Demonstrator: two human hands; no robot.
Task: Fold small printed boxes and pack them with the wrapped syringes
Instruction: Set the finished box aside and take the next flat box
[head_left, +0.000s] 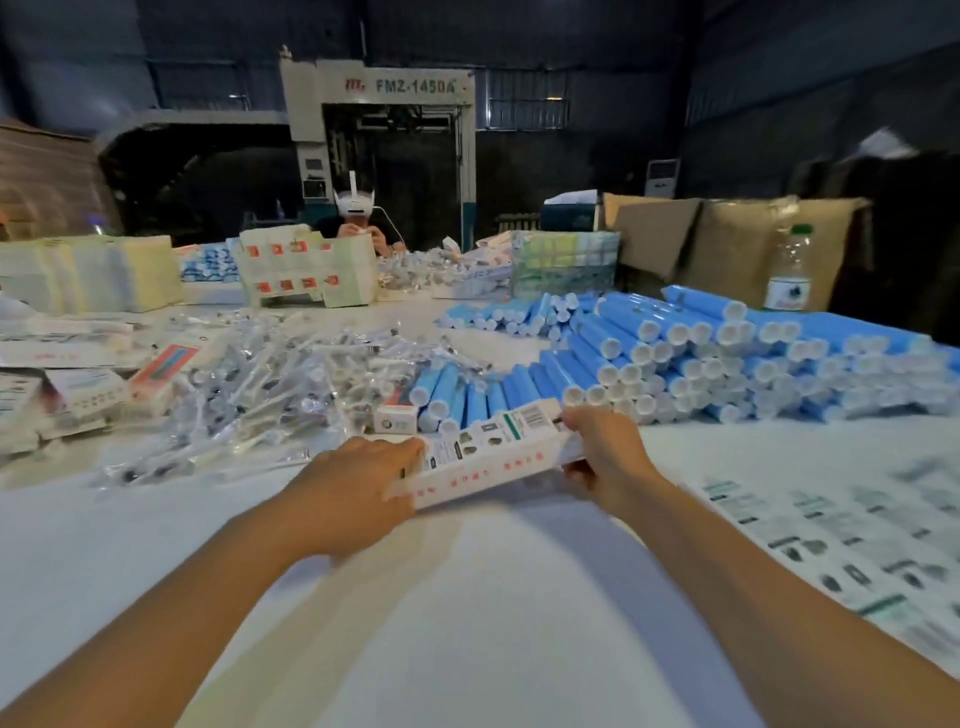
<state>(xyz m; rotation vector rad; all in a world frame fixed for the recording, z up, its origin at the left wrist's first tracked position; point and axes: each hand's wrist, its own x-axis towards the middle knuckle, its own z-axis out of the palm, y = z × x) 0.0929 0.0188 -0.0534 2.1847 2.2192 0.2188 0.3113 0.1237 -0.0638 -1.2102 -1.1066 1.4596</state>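
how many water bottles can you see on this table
1. A single clear water bottle with a green cap stands at the far right, behind the stack of blue tubes and in front of the cardboard boxes. Others could be hidden behind the piles.

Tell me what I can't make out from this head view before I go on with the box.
- Printed box: motion blur, small text unreadable; whether anything is inside, cannot tell.
- Left hand: fingertips hidden behind the box end.
- Right hand: fingers curl round the other end, palm unseen.
- Wrapped syringes: clear tangled heap, uncountable.
- Printed sheets: blurred, cut by the right edge.
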